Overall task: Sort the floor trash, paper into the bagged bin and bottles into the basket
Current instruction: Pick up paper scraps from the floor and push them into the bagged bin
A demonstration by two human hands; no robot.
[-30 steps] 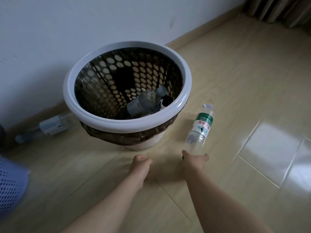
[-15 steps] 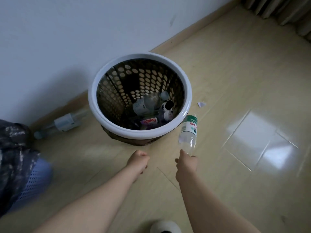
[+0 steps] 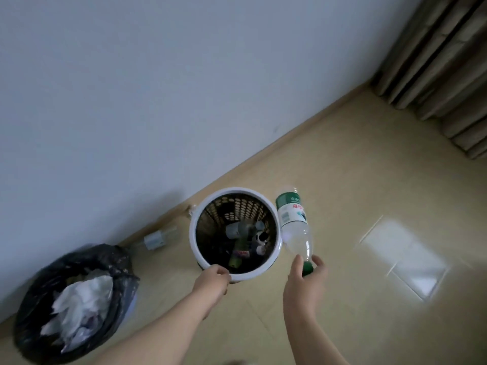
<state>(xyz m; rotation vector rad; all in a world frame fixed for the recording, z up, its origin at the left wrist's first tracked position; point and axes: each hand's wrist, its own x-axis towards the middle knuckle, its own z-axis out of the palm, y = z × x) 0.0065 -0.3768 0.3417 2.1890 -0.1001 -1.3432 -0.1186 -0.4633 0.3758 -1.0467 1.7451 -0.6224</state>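
Observation:
My right hand grips a clear plastic bottle by its green cap end, its base pointing away, held in the air just right of the basket. The white-rimmed perforated basket stands by the wall with several bottles inside. My left hand is curled in a fist at the basket's near rim; I cannot tell whether it touches the rim. The bin lined with a black bag stands at the lower left, with crumpled white paper in it.
Another clear bottle lies on the floor against the baseboard, between the bagged bin and the basket. Curtains hang at the upper right. Pale floor tiles stretch to the right.
My right hand has lifted the bottle off the floor and raised it beside the basket. The view has risen and pulled back, bringing the bagged bin into sight.

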